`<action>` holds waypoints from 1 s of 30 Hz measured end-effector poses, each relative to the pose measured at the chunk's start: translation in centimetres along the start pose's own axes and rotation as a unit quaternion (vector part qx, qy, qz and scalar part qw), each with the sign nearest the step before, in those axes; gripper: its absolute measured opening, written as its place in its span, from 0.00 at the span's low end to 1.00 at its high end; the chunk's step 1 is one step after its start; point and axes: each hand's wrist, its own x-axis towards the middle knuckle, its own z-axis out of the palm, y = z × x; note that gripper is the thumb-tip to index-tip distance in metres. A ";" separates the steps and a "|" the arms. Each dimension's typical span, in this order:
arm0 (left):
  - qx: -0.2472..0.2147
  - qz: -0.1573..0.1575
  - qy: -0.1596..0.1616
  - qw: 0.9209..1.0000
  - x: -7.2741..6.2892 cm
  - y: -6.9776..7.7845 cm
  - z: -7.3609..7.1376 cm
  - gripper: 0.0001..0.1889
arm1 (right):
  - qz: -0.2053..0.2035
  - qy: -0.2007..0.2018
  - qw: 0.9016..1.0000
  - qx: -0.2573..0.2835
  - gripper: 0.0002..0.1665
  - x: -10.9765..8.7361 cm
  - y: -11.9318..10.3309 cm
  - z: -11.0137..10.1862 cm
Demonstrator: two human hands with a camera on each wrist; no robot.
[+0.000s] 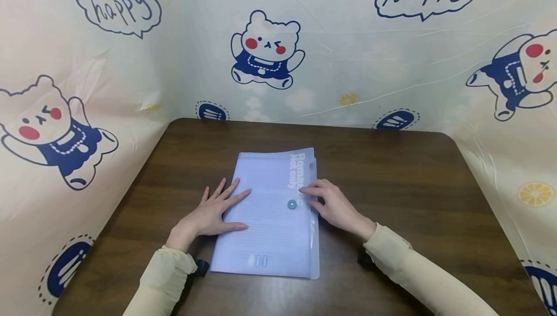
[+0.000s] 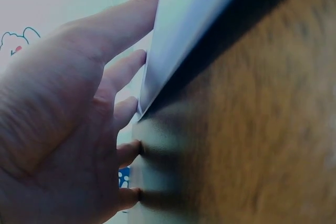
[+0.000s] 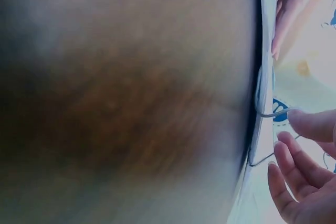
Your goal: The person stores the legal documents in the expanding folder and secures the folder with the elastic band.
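A translucent lilac-blue document folder point(image 1: 265, 238) lies on the table, with pale lettering and a round blue button point(image 1: 292, 204) near its right side. Fingers spread, my left hand point(image 1: 213, 214) rests on the folder's left edge; the left wrist view shows two of its fingertips at the table beside that edge. At the right edge, my right hand point(image 1: 335, 205) has its thumb and index finger curled at the folder's flap. In the right wrist view, a thin, clear edge of the flap point(image 3: 270, 114) rises to the thumb, pinched there by the right hand point(image 3: 310, 166).
The dark brown wooden table point(image 1: 391, 171) extends on both sides of the folder. Behind it and at the sides hangs a pale printed cloth point(image 1: 339, 55) with bears and lettering. A dark band point(image 1: 201, 267) shows at the left cuff.
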 end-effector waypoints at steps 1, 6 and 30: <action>0.000 0.000 0.000 1.000 0.0 0.0 0.0 0.51 | -0.001 0.002 1.000 -0.006 0.24 0.1 -0.2 0.1; 0.004 -0.001 0.001 1.000 0.2 -0.2 0.1 0.51 | -0.012 0.003 0.999 -0.041 0.25 1.1 -0.9 0.7; -0.008 -0.007 0.005 1.000 0.4 -0.2 0.4 0.51 | -0.057 -0.102 0.983 -0.144 0.14 4.9 -3.4 2.0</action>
